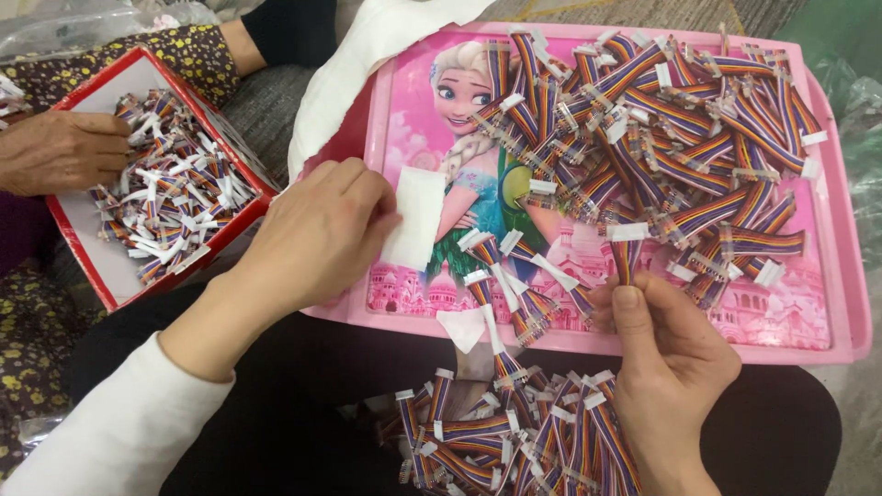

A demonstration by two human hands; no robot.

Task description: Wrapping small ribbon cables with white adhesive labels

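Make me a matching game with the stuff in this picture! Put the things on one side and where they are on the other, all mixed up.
Things:
1. red box
2. white paper strip
3. cable with white label
4. pink tray

Places:
A. pinched in the right hand
B. at the left hand fingertips
C. under the big cable pile
D. far left, beside another person's hand

Pairs: 1-D, 2-B, 3-A, 4-C
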